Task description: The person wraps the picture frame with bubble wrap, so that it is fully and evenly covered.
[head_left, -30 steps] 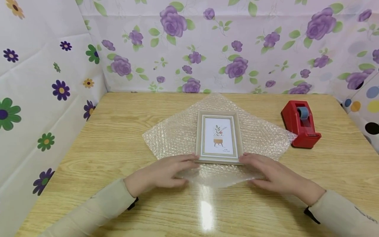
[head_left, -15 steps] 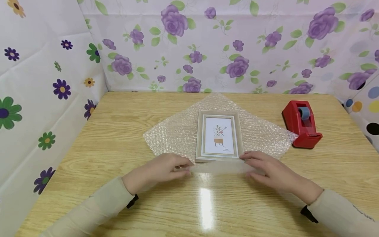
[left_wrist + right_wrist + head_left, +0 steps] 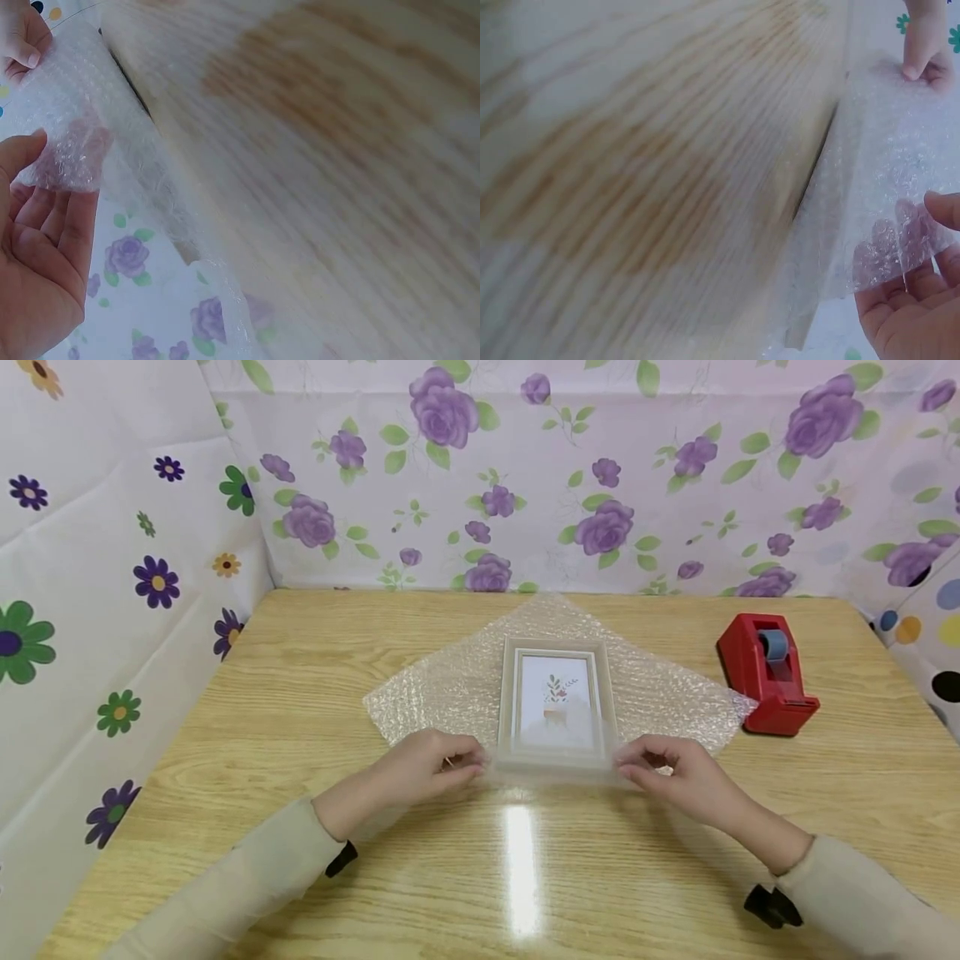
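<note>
A picture frame [image 3: 510, 702] with a pale border and a potted-plant print lies face up on a sheet of bubble wrap [image 3: 435, 693]. The sheet's near flap is lifted over the frame's lower part, so the print's lower half looks hazy. At the frame's lower left, my left hand [image 3: 431, 766] pinches one side of that flap. My right hand [image 3: 678, 772] pinches the other side at the lower right. In the left wrist view, the left hand [image 3: 45, 255] has its thumb over the wrap and its fingers beneath. The right wrist view has the right hand [image 3: 919, 304] holding it likewise.
A red tape dispenser [image 3: 772, 710] with a roll of tape [image 3: 772, 645] stands on the wooden table [image 3: 300, 693] at the right. The wrap's right corner touches or overlaps its base. Flowered cloths [image 3: 480, 468] hang behind the table and at its sides.
The near flap of bubble wrap has been lifted off the table and moved away from me over the frame's lower part. Both hands went from flat-fingered to pinching it.
</note>
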The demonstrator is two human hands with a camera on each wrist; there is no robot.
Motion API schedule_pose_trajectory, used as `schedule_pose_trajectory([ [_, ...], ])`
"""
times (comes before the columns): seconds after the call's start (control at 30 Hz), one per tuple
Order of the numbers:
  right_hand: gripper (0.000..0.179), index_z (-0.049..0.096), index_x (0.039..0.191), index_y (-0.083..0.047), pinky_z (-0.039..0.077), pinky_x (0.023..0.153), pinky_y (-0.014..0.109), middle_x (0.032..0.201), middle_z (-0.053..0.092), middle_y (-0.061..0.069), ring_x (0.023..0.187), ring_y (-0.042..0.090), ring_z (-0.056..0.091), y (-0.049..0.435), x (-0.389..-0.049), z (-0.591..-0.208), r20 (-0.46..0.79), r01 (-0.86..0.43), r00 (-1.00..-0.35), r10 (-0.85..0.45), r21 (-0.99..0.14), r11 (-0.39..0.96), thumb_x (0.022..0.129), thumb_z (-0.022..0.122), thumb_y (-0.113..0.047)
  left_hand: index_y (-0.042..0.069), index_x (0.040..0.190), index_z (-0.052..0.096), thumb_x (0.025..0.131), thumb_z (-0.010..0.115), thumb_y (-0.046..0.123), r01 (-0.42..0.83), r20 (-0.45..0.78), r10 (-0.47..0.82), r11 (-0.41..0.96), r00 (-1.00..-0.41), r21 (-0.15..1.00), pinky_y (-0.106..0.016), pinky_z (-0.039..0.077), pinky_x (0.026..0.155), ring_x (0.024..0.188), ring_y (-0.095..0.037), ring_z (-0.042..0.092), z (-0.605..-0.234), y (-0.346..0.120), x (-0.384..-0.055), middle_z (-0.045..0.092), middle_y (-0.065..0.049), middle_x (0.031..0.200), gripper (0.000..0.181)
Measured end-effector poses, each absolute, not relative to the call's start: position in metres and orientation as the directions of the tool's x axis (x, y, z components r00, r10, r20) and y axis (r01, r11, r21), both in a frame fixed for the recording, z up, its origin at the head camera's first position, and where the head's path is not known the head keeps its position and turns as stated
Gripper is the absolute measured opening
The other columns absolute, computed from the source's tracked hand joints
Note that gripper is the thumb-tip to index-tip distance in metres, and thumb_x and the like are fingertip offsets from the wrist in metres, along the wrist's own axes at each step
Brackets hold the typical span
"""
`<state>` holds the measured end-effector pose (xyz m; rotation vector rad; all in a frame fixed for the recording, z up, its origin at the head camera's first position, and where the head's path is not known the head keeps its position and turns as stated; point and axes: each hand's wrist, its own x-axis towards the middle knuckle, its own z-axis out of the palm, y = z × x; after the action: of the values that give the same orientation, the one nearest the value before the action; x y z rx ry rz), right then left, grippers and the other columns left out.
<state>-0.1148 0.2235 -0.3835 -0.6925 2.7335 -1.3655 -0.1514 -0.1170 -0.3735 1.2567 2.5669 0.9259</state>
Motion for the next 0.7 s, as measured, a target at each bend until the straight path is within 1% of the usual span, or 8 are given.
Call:
schedule_pose_trajectory([
  [0.1,0.01,0.071,0.092,-0.006,0.051,0.067,0.018,0.087,0.071,0.005,0.076,-0.001,0.057,0.222,-0.117,-0.381,0.167,-0.35,-0.918,-0.36,-0.769,0.535,0.084,0.069,-0.002,0.005,0.096,0.068,0.092,0.062,0.015,0.664,0.155,0.737,0.471,-0.658,0.581,-0.014,0.05,0.058,0.061,0.0,0.052,-0.372,-0.116,-0.153,0.065,0.002,0.074,0.012],
  [0.2,0.009,0.071,0.092,-0.005,0.05,0.066,0.018,0.086,0.07,0.005,0.075,-0.002,0.056,0.221,-0.119,-0.377,0.159,-0.326,-0.931,-0.33,-0.768,0.551,0.084,0.069,-0.002,0.005,0.097,0.068,0.092,0.062,0.016,0.65,0.161,0.709,0.499,-0.686,0.573,-0.015,0.049,0.056,0.059,0.0,0.049,-0.37,-0.113,-0.154,0.064,0.003,0.073,0.014],
  [0.47,0.01,0.071,0.094,-0.002,0.046,0.061,0.018,0.086,0.07,0.006,0.071,0.0,0.051,0.22,-0.127,-0.374,0.142,-0.293,-0.945,-0.296,-0.769,0.569,0.084,0.069,-0.003,0.006,0.095,0.068,0.092,0.062,0.017,0.587,0.172,0.63,0.541,-0.757,0.602,-0.017,0.048,0.055,0.059,-0.002,0.048,-0.369,-0.108,-0.16,0.068,-0.001,0.078,0.013],
  [0.57,0.011,0.07,0.095,-0.001,0.045,0.06,0.018,0.087,0.069,0.007,0.071,0.002,0.049,0.219,-0.13,-0.374,0.123,-0.268,-0.952,-0.281,-0.776,0.57,0.085,0.069,-0.005,0.007,0.095,0.068,0.092,0.063,0.018,0.56,0.167,0.607,0.545,-0.777,0.624,-0.017,0.05,0.059,0.062,-0.003,0.051,-0.37,-0.106,-0.163,0.069,-0.002,0.08,0.012],
  [0.7,0.011,0.068,0.094,0.0,0.046,0.062,0.018,0.087,0.068,0.009,0.072,0.001,0.051,0.218,-0.137,-0.374,0.116,-0.26,-0.955,-0.274,-0.773,0.579,0.085,0.069,-0.005,0.006,0.094,0.067,0.091,0.063,0.016,0.541,0.158,0.596,0.545,-0.787,0.641,-0.018,0.053,0.066,0.069,-0.007,0.058,-0.37,-0.104,-0.168,0.07,-0.004,0.082,0.012],
])
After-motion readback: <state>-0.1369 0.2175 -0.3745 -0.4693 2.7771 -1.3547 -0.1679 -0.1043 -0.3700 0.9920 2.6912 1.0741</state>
